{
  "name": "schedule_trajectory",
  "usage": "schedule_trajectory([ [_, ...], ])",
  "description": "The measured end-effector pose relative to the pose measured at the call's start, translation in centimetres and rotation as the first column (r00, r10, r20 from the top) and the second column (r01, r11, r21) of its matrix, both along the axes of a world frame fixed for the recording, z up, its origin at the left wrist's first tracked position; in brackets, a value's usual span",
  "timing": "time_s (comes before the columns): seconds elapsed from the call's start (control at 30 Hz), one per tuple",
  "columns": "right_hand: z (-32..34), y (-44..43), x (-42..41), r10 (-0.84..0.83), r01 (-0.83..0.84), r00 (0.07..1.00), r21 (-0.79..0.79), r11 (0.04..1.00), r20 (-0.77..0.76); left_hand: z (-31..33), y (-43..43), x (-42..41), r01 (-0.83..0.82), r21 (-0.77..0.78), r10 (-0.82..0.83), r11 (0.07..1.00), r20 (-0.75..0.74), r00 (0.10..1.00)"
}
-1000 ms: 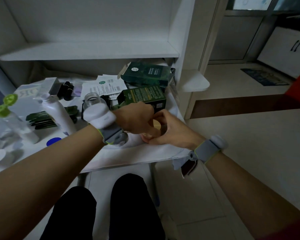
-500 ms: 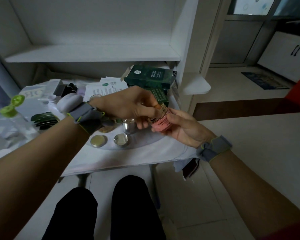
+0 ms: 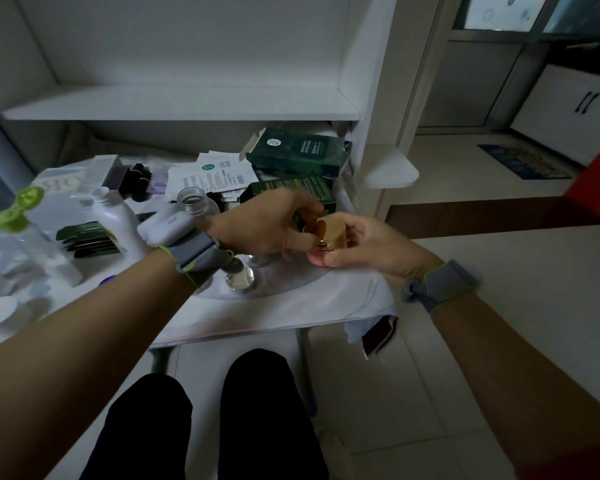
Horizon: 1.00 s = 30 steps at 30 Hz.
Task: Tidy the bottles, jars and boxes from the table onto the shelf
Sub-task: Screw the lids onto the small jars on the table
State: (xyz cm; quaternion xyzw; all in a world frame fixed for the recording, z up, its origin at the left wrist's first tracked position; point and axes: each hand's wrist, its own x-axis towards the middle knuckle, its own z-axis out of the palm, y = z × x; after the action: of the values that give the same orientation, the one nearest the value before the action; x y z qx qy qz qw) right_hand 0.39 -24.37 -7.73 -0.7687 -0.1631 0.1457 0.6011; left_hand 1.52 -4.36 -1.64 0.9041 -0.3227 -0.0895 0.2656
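The pink jar (image 3: 314,258), gold lid (image 3: 331,230) uppermost, was tilted half a second ago and is now upright above the worktop (image 3: 291,306) edge. We see the right hand (image 3: 368,244) with fingers curled round it and the left hand (image 3: 264,223) pinching the lid. Probably capped, shelf (image 3: 187,105) next.

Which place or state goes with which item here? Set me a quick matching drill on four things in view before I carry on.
Things:
1. pink jar
2. dark green box
3. green-capped bottle
4. white bottle

Places or states:
A. no cap on, neck open
B. cap flipped open, at the left end of the table
C. gripped by the right hand
D. back of the table, beside the shelf upright

Pairs: 1-C, 2-D, 3-B, 4-A.
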Motion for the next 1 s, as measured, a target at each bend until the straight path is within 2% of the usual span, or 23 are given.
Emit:
schedule_trajectory([
  [0.13,-1.0,0.2,0.1,-0.175,0.200,0.973,-0.169,0.965,0.152,-0.2,0.7,0.3,-0.081,0.111,0.065,0.990,0.138,0.988],
  [0.27,-1.8,1.1,0.1,-0.258,0.353,0.922,-0.354,0.866,0.289,-0.3,2.3,-0.3,-0.082,0.200,0.083,0.976,0.006,0.997],
  [0.47,-1.7,2.0,0.1,-0.257,0.416,0.895,-0.477,0.774,0.364,-0.6,4.3,-1.4,-0.104,0.347,0.131,0.932,-0.055,0.990],
  [0.53,-1.5,2.4,0.0,-0.246,0.466,0.867,-0.529,0.709,0.433,-0.7,4.7,-1.6,-0.094,0.378,0.137,0.921,-0.087,0.987],
  [0.6,-0.9,3.4,-0.4,-0.235,0.558,0.780,-0.473,0.682,0.581,-1.1,5.3,-1.5,-0.104,0.391,0.153,0.915,-0.096,0.983],
  [0.67,-0.3,4.9,-1.1,-0.279,0.577,0.700,-0.291,0.763,0.657,-1.7,5.7,-1.4,-0.123,0.398,0.174,0.909,-0.096,0.980],
  [0.7,-0.2,5.9,-1.4,-0.300,0.555,0.692,-0.218,0.803,0.657,-1.9,5.8,-1.5,-0.124,0.406,0.176,0.906,-0.092,0.980],
  [0.77,-0.5,7.5,-1.9,-0.310,0.500,0.735,-0.174,0.848,0.603,-2.4,5.7,-1.9,-0.113,0.438,0.163,0.892,-0.078,0.984],
  [0.87,-1.6,9.7,-1.8,-0.279,0.433,0.814,-0.210,0.877,0.510,-3.3,5.5,-2.3,-0.136,0.499,0.152,0.856,0.008,0.988],
  [0.93,-2.2,10.7,-1.4,-0.276,0.422,0.828,-0.216,0.881,0.489,-3.9,5.5,-2.2,-0.145,0.552,0.110,0.821,0.096,0.989],
  [1.0,-2.7,11.4,-0.9,-0.296,0.448,0.820,-0.226,0.865,0.490,-4.4,5.8,-1.9,-0.145,0.549,0.082,0.823,0.138,0.987],
])
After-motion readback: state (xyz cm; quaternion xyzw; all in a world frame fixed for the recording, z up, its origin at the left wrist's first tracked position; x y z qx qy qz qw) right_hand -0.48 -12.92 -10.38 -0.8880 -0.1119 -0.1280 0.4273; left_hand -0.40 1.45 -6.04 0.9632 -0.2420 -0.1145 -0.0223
